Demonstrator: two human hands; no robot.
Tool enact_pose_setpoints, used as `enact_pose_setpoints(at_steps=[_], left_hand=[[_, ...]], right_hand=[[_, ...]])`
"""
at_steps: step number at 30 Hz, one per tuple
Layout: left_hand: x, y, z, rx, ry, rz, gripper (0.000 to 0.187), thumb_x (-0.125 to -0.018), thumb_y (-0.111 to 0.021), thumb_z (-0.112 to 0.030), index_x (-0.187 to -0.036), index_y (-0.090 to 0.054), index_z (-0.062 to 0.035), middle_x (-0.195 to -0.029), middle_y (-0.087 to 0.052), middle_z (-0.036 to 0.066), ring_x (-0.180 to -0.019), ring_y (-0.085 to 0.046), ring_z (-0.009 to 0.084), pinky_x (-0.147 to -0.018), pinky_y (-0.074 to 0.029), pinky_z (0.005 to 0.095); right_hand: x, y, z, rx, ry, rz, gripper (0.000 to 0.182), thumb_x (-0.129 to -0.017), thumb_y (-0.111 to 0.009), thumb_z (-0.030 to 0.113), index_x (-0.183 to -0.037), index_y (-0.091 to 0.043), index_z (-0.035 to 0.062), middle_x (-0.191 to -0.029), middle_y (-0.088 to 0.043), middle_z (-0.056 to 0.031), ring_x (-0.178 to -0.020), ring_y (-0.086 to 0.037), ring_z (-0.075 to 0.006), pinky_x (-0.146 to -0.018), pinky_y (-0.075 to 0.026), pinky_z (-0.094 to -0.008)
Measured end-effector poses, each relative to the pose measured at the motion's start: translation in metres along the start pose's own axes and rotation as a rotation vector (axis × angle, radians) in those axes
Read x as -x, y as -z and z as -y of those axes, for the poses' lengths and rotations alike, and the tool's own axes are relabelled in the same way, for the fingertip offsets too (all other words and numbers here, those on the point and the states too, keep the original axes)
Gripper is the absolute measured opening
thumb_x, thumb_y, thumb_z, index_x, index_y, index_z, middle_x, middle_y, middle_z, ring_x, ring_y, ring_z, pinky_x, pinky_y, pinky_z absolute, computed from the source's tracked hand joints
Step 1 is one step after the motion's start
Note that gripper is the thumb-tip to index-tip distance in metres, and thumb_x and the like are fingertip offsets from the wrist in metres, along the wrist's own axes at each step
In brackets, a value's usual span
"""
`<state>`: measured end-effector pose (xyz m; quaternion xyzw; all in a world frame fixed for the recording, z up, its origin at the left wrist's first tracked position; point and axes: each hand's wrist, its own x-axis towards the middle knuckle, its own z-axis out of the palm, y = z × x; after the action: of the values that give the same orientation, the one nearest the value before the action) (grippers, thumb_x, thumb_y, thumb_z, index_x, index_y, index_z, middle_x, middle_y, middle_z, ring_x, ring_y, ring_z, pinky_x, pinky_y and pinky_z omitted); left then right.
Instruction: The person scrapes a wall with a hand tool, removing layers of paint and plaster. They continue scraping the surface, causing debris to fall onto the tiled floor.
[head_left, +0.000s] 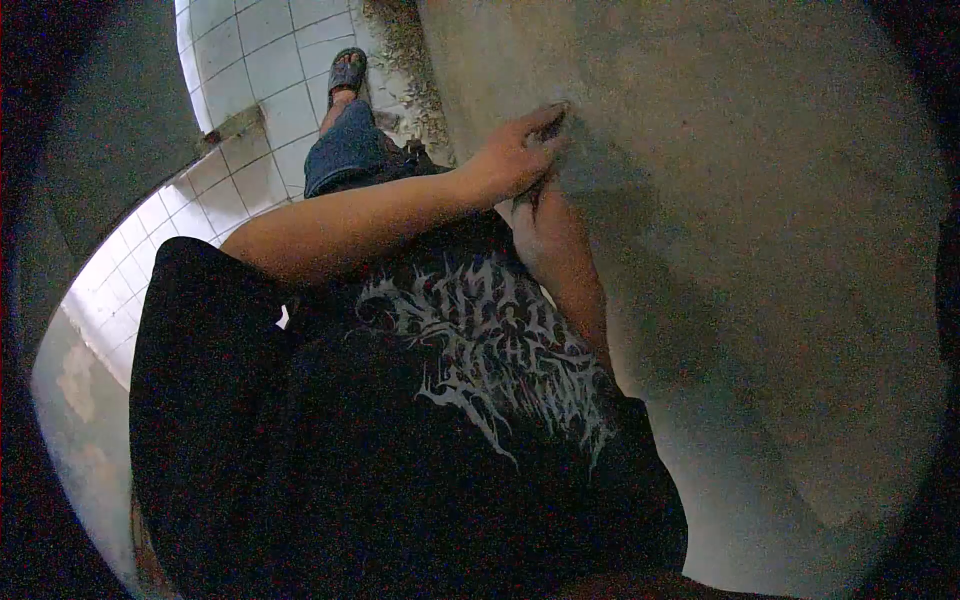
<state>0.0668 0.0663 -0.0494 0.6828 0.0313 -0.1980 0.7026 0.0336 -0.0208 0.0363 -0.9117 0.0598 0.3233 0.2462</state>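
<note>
Upper centre now, the bare left hand point(515, 158), fingers curled, overlaps the half-hidden right hand point(526, 213), perhaps for support by the plain beige-grey wall point(760, 150); can't tell whether either pinches anything.

White tiled floor point(280, 60), dark grout lines. Rough flaky strip point(410, 70) along its right edge, brownish stained patch point(238, 126) at its left edge, dark grey surface point(100, 130) beyond that; strip's material unclear, too grainy
</note>
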Motion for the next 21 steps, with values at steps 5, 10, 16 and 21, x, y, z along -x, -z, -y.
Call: enact_pose_setpoints(at_steps=[5, 10, 16, 21], left_hand=[[0.006, 0.002, 0.008, 0.087, -0.079, 0.012, 0.045, -0.09, -0.051, -0.028, -0.128, -0.046, -0.0062, -0.135, -0.043, 0.013, -0.125, -0.039, 0.0279, -0.104, -0.03, 0.0355], [0.008, 0.001, 0.016, 0.043, -0.174, -0.004, 0.046, -0.09, -0.05, -0.026, -0.13, -0.043, -0.0062, -0.137, -0.039, 0.015, -0.126, -0.037, 0.0326, -0.105, -0.028, 0.0372], [0.018, -0.014, -0.005, -0.211, -0.285, -0.015, 0.052, -0.089, -0.047, -0.029, -0.135, -0.034, -0.0076, -0.142, -0.03, 0.018, -0.131, -0.027, 0.0366, -0.107, -0.025, 0.0402], [0.007, -0.015, -0.015, -0.013, -0.223, 0.042, 0.055, -0.09, -0.045, -0.03, -0.138, -0.029, -0.0074, -0.144, -0.024, 0.019, -0.132, -0.024, 0.0354, -0.108, -0.023, 0.0392]], right_hand=[[0.006, -0.015, -0.024, -0.063, 0.147, -0.042, 0.053, -0.088, -0.041, 0.012, -0.136, -0.022, -0.0012, -0.12, -0.048, -0.0291, -0.112, -0.048, -0.0419, -0.092, -0.04, -0.0444], [0.013, -0.009, -0.017, -0.38, -0.183, -0.002, 0.051, -0.088, -0.045, 0.009, -0.134, -0.026, 0.0, -0.112, -0.053, -0.0225, -0.1, -0.056, -0.0267, -0.088, -0.043, -0.0357], [0.028, -0.011, 0.043, -0.401, -0.141, -0.336, 0.051, -0.089, -0.048, 0.01, -0.134, -0.026, 0.0004, -0.117, -0.05, -0.0201, -0.105, -0.052, -0.0247, -0.086, -0.044, -0.0347], [0.022, 0.008, 0.065, -0.332, -0.363, -0.253, 0.06, -0.085, -0.054, 0.013, -0.136, -0.024, 0.002, -0.126, -0.045, -0.0223, -0.112, -0.049, -0.0313, -0.093, -0.04, -0.0372]])
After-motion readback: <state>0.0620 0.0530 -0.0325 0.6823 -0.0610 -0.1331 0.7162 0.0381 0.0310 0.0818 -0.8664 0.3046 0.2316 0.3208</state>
